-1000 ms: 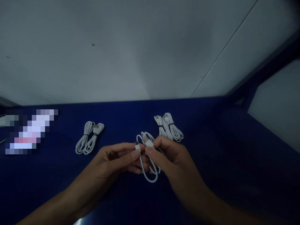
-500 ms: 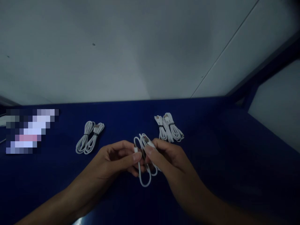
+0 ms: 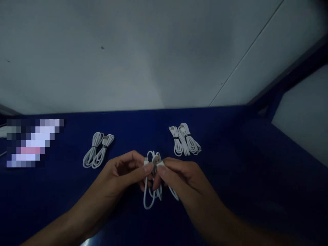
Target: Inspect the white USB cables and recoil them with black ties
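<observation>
A looped white USB cable (image 3: pixel 148 201) is held between both hands in the lower middle of the view. My left hand (image 3: pixel 130 171) pinches it near its small plug, which points upward. With thumb and fingers, my right hand (image 3: pixel 176 174) grips the cable beside its larger USB plug. Loops hang below the fingers, and part of the coil is hidden behind them. Whether a tie goes round this coil I cannot tell. Beyond my right hand lie tied white cable bundles (image 3: pixel 189 138), and beyond my left hand another pair of cable bundles (image 3: pixel 98 150) with black ties.
The blue tabletop (image 3: pixel 138 130) runs up to a pale wall (image 3: pixel 128 68) at the back. A pixelated bright object (image 3: pixel 36 145) lies at the far left. On the right a blue frame (image 3: pixel 276 95) slants up beside a pale panel.
Both hands have turned the cable slightly: its small plug and hanging loop have shifted left, and the larger plug now stands more upright. The bundles on the table have not moved.
</observation>
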Motion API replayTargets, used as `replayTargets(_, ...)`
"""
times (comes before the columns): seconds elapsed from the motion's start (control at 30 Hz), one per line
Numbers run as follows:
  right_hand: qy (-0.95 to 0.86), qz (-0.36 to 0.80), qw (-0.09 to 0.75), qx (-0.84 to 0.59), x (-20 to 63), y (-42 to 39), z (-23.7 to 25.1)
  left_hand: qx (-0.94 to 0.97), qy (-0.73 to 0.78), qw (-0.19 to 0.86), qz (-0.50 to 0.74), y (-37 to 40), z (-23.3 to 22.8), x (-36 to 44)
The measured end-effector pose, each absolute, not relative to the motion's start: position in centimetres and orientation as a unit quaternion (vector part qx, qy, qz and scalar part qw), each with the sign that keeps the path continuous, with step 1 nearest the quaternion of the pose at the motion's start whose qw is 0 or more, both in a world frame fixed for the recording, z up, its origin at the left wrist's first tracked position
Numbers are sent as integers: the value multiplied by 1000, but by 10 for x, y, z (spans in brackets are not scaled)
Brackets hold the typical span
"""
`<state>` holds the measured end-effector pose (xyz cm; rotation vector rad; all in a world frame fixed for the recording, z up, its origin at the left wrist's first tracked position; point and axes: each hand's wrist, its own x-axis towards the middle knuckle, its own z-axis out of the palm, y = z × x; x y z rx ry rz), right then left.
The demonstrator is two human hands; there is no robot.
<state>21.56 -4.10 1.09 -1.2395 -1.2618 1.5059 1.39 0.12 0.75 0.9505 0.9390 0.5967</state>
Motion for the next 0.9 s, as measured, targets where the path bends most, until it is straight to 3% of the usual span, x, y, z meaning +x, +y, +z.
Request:
replayTargets(0.27, -446, 674, 411, -421, 213, -40, 19, 447, 437, 723, 293, 3, 4, 10)
replayTargets(0.9, -380, 686, 421, -455, 222, -34, 3, 479, 451, 695, 289, 4, 4, 14)
